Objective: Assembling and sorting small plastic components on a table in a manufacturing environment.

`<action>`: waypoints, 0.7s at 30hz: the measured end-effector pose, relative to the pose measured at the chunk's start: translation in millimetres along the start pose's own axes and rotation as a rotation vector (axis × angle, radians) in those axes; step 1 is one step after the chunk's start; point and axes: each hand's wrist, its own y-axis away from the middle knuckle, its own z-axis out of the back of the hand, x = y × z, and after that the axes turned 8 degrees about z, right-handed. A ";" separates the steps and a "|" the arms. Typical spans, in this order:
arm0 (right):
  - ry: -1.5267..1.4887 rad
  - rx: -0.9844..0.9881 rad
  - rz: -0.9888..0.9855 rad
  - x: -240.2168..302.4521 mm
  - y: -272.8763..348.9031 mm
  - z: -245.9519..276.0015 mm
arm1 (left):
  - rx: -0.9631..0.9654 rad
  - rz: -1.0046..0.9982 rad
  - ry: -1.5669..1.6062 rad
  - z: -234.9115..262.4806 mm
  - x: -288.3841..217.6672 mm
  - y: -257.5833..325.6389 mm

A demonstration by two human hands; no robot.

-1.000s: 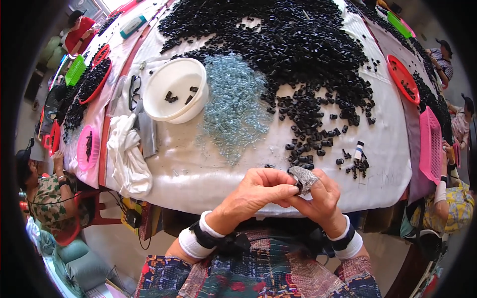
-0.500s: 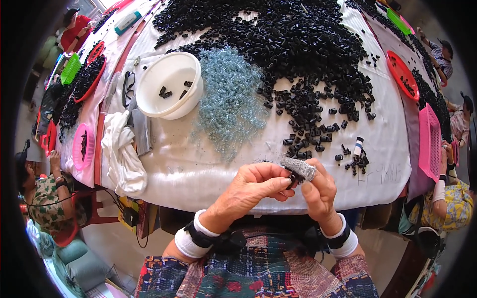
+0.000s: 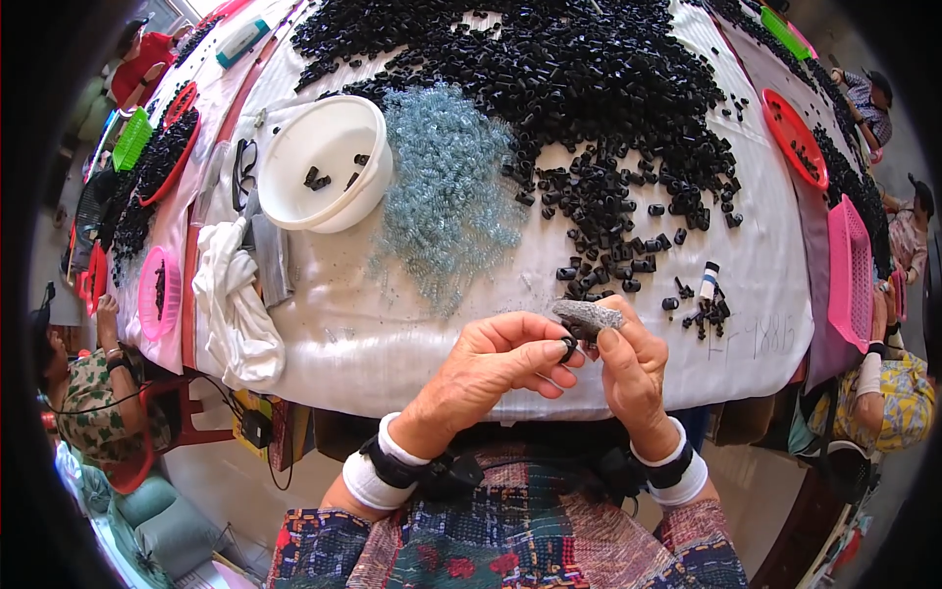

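I watch remotely as the left hand (image 3: 502, 355), on the near side of the spring pile (image 3: 444, 191), pinches a small black part (image 3: 568, 348). The right hand (image 3: 636, 361), to the pile's near right, grips a rough grey piece (image 3: 589, 314).

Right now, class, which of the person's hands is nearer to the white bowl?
The left. The left hand is on the person's side of the white bowl and to its right; the right hand is farther right, beyond the left one.
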 end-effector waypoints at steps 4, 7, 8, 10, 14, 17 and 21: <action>-0.005 -0.022 0.023 3.4 -0.5 -3.6 | 0.015 0.003 0.016 2.7 1.1 -1.1; -0.017 -0.005 0.001 -1.1 -1.1 -6.8 | 0.018 0.000 0.029 4.7 1.9 -5.2; -0.017 -0.010 -0.002 -2.0 -1.6 -7.8 | 0.016 -0.009 0.054 8.6 3.3 -8.6; -0.034 -0.076 -0.108 -4.1 -3.8 -8.7 | -0.035 -0.024 0.095 17.5 4.3 -17.9; 0.062 -0.120 -0.104 -14.9 -1.0 -7.2 | -0.023 -0.117 0.263 38.1 5.3 -18.7; 0.119 -0.190 -0.047 -20.4 4.1 -11.5 | -0.021 -0.206 0.288 43.4 3.0 -14.6; 0.329 -0.136 0.050 -23.6 1.5 -14.7 | -0.100 -0.294 0.296 42.4 -2.4 -9.0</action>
